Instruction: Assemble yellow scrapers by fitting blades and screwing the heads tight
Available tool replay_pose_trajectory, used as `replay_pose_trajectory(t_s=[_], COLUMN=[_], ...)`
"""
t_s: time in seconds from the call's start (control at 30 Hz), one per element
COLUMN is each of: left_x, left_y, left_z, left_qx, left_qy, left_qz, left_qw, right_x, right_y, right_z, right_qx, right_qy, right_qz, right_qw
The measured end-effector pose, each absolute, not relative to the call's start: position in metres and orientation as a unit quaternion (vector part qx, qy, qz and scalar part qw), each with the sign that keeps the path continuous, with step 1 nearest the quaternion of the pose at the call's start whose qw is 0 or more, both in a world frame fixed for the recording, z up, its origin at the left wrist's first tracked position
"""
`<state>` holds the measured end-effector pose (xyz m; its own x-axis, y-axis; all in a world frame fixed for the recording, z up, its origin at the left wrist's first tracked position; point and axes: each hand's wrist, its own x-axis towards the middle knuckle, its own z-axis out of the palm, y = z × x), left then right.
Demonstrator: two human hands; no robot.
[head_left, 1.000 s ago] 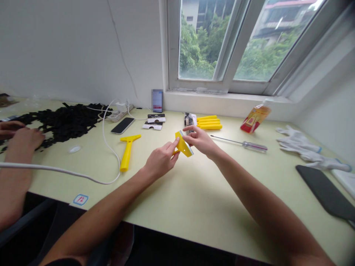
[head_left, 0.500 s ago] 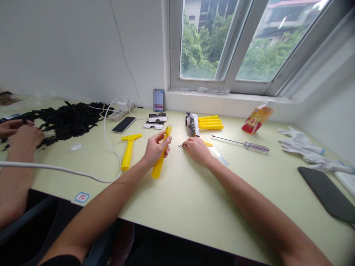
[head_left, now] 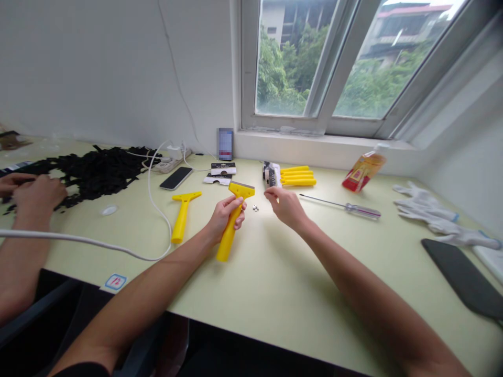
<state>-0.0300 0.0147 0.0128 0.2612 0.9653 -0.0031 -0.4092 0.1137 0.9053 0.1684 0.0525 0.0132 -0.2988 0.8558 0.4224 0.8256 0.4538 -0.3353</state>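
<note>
My left hand (head_left: 225,217) is closed round the handle of a yellow scraper (head_left: 227,238), held tilted above the table with its wide head up. A thin grey strip runs along the top edge of that head. My right hand (head_left: 286,207) is raised to the right of the scraper, thumb and fingertips pinched together; what they hold, if anything, is too small to make out. Between the hands lies a little group of small metal parts (head_left: 255,208), likely screws or nuts. Another yellow scraper (head_left: 181,217) rests on the table left of my left hand.
Behind my right hand are a black-and-white package (head_left: 270,174) and several yellow handles (head_left: 298,177). A screwdriver (head_left: 353,208), an orange bottle (head_left: 363,170) and white gloves (head_left: 432,209) lie rightward. Leftward are a phone (head_left: 176,178), a white cable (head_left: 98,241), black strips (head_left: 102,170) and another person's hands (head_left: 37,191).
My right hand has lifted off the small metal parts and moved right. The scraper in my left hand has turned, so its broad head shows. A yellow piece and metal blade no longer show by my right wrist.
</note>
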Motion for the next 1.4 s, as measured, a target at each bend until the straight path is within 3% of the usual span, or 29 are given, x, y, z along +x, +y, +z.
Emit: replay_pose_trajectory(t_s=[0.2, 0.47, 0.83, 1.1, 1.3, 1.4], left_x=[-0.028, -0.028, -0.031, -0.029, -0.028, -0.026], left_y=[0.011, 0.008, 0.009, 0.006, 0.003, 0.002], left_z=[0.013, 0.008, 0.007, 0.006, 0.010, 0.013], left_qx=[0.435, 0.465, 0.482, 0.511, 0.518, 0.512], left_qy=[0.328, 0.313, 0.304, 0.318, 0.323, 0.339], left_qz=[0.485, 0.479, 0.446, 0.439, 0.427, 0.426], left_qw=[0.684, 0.675, 0.690, 0.666, 0.667, 0.665], right_x=[0.159, 0.154, 0.154, 0.155, 0.158, 0.164], right_y=[0.034, 0.029, 0.027, 0.021, 0.026, 0.038], right_z=[0.041, 0.037, 0.039, 0.051, 0.051, 0.042], right_qx=[-0.410, -0.380, -0.399, -0.430, -0.460, -0.458], right_qy=[-0.804, -0.826, -0.801, -0.812, -0.784, -0.751], right_qz=[0.110, 0.060, 0.107, 0.104, 0.160, 0.246], right_qw=[0.417, 0.413, 0.433, 0.382, 0.386, 0.408])
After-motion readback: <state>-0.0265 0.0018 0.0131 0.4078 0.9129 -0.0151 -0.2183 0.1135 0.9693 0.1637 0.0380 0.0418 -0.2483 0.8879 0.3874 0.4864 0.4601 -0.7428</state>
